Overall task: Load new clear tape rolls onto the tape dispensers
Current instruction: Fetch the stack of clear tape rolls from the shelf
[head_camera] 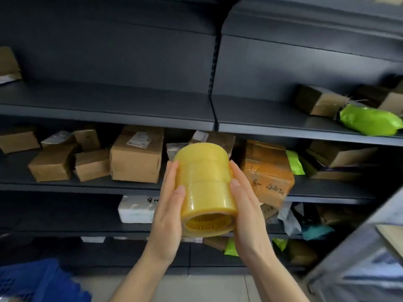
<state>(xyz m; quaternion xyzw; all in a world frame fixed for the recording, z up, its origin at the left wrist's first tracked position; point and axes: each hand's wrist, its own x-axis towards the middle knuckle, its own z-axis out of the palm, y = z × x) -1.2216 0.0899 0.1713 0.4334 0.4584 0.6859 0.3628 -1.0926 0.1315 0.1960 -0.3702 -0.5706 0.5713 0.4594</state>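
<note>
A shrink-wrapped stack of three yellowish clear tape rolls (pixel 205 182) is held in mid-air in front of dark shelving, its cardboard core facing me at the bottom. My left hand (pixel 169 212) presses flat against the stack's left side. My right hand (pixel 247 212) presses against its right side, fingers straight. Between the two palms the stack is clamped. No tape dispenser is in view.
Dark metal shelves (pixel 109 110) fill the view, holding cardboard parcels (pixel 137 155), an orange-taped box (pixel 268 171), green mailer bags (pixel 370 120) and a white foam box (pixel 136 209). A blue crate (pixel 37 282) sits at lower left, a grey rack (pixel 359 258) at lower right.
</note>
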